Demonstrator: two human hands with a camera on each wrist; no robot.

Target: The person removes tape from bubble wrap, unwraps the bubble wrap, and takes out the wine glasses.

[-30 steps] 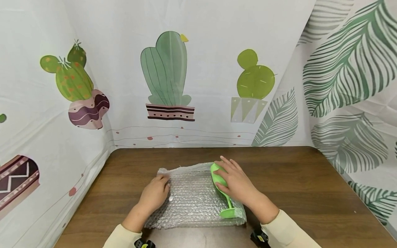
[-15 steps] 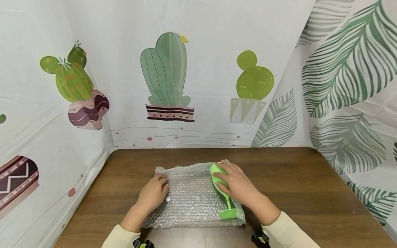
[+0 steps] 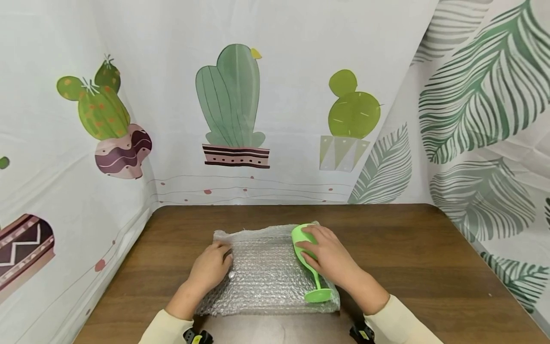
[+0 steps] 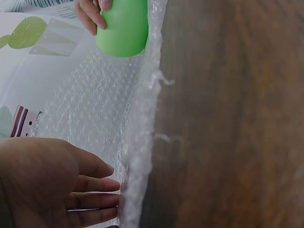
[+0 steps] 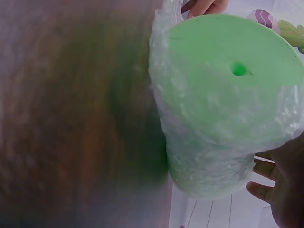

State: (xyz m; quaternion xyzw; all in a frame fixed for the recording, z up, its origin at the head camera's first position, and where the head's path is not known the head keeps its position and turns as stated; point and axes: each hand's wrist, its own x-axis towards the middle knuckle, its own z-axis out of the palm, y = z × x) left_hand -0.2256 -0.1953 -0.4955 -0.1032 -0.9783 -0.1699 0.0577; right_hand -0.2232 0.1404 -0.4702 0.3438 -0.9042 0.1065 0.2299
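Note:
A bright green plastic goblet (image 3: 304, 235) lies on its side at the right end of a bubble wrap sheet (image 3: 264, 272), its base toward me. My right hand (image 3: 330, 252) holds it by the bowl, fingers and thumb bent over it. In the right wrist view, wrap covers the lower part of the goblet's base (image 5: 213, 42) and the side below it. My left hand (image 3: 210, 267) rests on the left end of the sheet. Seen from the left wrist, the left hand's fingers (image 4: 97, 199) are nearly straight and touch the wrap; the goblet's bowl (image 4: 123, 31) appears beyond.
The sheet lies on a brown wooden table (image 3: 412, 258), with table surface to both sides and behind. A paler grey patch (image 3: 266, 329) shows along the near edge. White fabric (image 3: 296, 95) printed with cacti and leaves hangs around the back and sides.
The right hand's fingers have drawn in from a raised, spread pose onto the goblet's bowl. The left hand has shifted slightly left along with the sheet's left end. The goblet barely moves.

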